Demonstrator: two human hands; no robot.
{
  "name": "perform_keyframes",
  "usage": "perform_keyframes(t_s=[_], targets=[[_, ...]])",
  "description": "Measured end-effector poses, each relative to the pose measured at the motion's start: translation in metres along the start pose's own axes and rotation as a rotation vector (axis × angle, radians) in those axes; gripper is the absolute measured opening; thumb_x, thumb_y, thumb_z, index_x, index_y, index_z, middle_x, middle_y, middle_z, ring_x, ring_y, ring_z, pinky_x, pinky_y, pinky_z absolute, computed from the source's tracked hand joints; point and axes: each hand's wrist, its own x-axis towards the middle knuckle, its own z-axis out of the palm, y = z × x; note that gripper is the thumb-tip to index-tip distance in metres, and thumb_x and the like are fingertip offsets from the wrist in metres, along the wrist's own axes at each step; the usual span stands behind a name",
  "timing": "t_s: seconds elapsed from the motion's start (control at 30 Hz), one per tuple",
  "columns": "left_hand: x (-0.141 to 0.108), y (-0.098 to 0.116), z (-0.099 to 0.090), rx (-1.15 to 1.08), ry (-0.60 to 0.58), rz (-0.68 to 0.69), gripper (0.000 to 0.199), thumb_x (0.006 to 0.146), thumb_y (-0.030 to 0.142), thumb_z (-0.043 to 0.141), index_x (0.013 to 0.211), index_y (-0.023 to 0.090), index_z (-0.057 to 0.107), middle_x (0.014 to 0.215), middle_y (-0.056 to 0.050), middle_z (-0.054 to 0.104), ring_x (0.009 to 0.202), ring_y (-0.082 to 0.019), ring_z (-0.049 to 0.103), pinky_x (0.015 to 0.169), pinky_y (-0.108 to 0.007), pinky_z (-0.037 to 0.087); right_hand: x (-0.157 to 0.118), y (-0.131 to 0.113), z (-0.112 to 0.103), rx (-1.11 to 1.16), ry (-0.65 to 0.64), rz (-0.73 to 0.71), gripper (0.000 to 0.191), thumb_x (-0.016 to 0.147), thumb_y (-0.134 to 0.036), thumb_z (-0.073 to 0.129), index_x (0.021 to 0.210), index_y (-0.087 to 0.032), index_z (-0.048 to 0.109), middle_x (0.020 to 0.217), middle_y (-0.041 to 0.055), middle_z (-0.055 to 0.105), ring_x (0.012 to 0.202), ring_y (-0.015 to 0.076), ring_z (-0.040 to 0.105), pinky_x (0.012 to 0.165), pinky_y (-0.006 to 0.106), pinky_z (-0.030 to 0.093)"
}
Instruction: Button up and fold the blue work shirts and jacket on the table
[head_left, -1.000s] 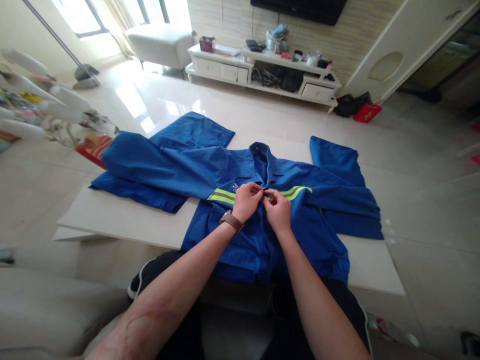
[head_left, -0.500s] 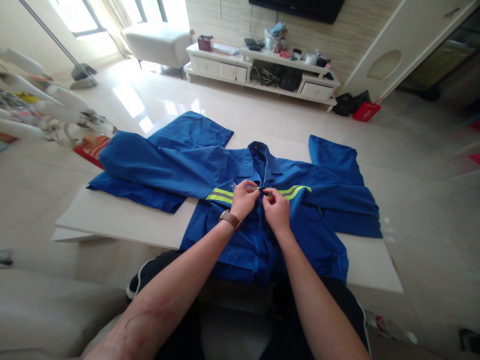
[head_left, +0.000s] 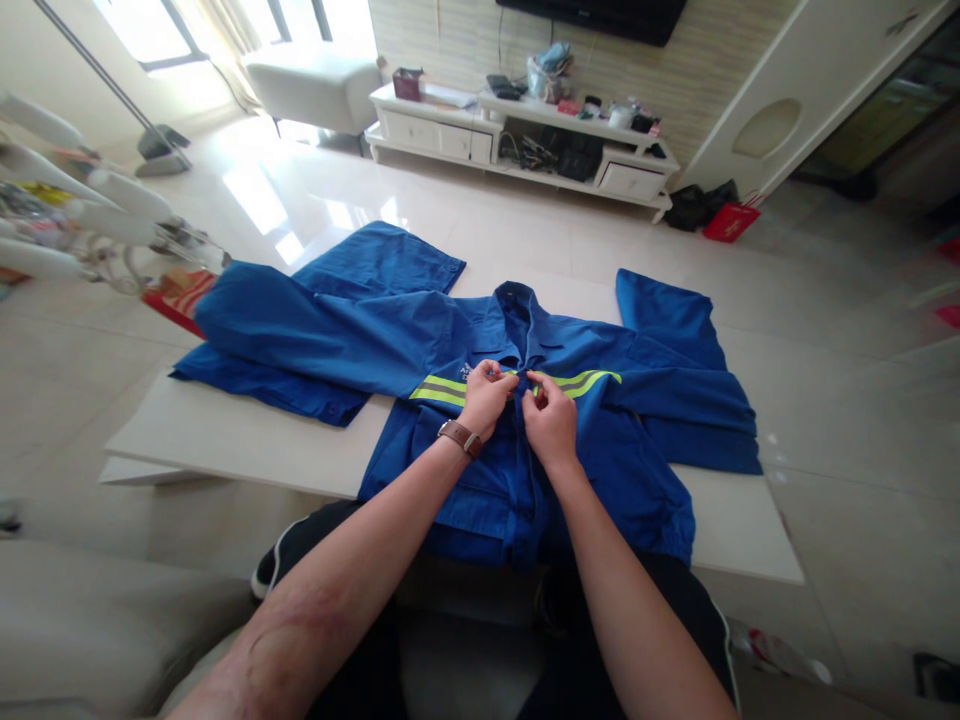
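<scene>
A blue work jacket (head_left: 390,345) with yellow-green and grey stripes lies spread across the white table (head_left: 247,440), its collar away from me and its hem over the near edge. My left hand (head_left: 487,400), with a brown watch above it, pinches the left side of the front opening at chest height. Close beside it, my right hand (head_left: 550,415) pinches the other side of the opening. Both sets of fingertips nearly meet. What sits exactly between them is too small to make out. More blue clothing (head_left: 382,258) lies beneath and behind the sleeves.
A sewing machine with thread cones (head_left: 112,205) stands at the left, close to the jacket's sleeve. Across the floor is a white TV cabinet (head_left: 431,135) with household items on it. A red bag (head_left: 731,221) rests on the floor. A plastic bottle (head_left: 780,655) lies at lower right.
The fingers of both hands have shifted slightly at the front opening, still pinching the cloth. The jacket lies as before, and the view has moved a touch.
</scene>
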Motion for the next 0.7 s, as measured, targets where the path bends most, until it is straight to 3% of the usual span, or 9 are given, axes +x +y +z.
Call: perform_keyframes(t_s=[0.1,0.17,0.23,0.43,0.57,0.7], targets=[[0.001,0.0,-0.001,-0.02,-0.033,-0.003,0.034,0.064,0.012,0.069,0.081,0.023,0.041,0.062,0.011,0.052,0.055,-0.006,0.05,0.059,-0.018,0.04,-0.001,-0.001,0.001,-0.019,-0.017,-0.05,0.041,0.088,-0.029,0.053,0.125,-0.021,0.068,0.101,0.0079,0.073,0.088,0.0244,0.065,0.085,0.037,0.051],[0.002,0.001,-0.001,-0.017,-0.037,-0.006,0.031,0.065,0.009,0.065,0.081,0.022,0.043,0.063,0.01,0.054,0.057,-0.006,0.051,0.06,-0.018,0.039,-0.002,-0.001,0.001,-0.021,-0.042,-0.118,0.044,0.088,-0.027,0.052,0.13,-0.02,0.064,0.121,0.0114,0.068,0.107,0.0271,0.063,0.094,0.04,0.051],[0.002,0.001,-0.001,0.002,-0.036,0.013,0.026,0.066,0.007,0.063,0.081,0.021,0.046,0.066,0.009,0.055,0.06,-0.006,0.053,0.062,-0.018,0.04,-0.004,-0.002,0.0,-0.064,-0.082,-0.178,0.049,0.089,-0.025,0.05,0.137,-0.018,0.059,0.128,0.0145,0.063,0.117,0.0285,0.06,0.098,0.041,0.05],[0.005,-0.002,-0.004,0.149,-0.1,0.112,0.022,0.072,0.004,0.059,0.084,0.021,0.051,0.07,0.007,0.055,0.063,-0.008,0.053,0.061,-0.018,0.041,-0.009,-0.004,-0.003,-0.305,-0.113,-0.247,0.05,0.094,-0.03,0.049,0.142,-0.016,0.054,0.128,0.0188,0.059,0.117,0.0334,0.056,0.095,0.046,0.048],[0.0,0.001,-0.007,0.483,-0.163,0.162,0.022,0.076,0.005,0.059,0.091,0.021,0.06,0.076,0.001,0.066,0.071,-0.015,0.062,0.066,-0.024,0.047,-0.004,0.001,-0.001,-0.154,-0.038,-0.199,0.034,0.093,-0.033,0.049,0.121,-0.016,0.06,0.114,0.0155,0.062,0.11,0.0305,0.059,0.093,0.043,0.048],[-0.011,0.01,-0.015,0.754,-0.327,0.229,0.028,0.083,0.009,0.057,0.107,0.02,0.069,0.098,-0.007,0.077,0.091,-0.021,0.071,0.08,-0.03,0.053,0.004,0.012,-0.005,-0.077,-0.01,-0.023,0.019,0.082,-0.024,0.055,0.101,-0.022,0.056,0.089,0.0071,0.064,0.079,0.0251,0.06,0.074,0.036,0.046]])
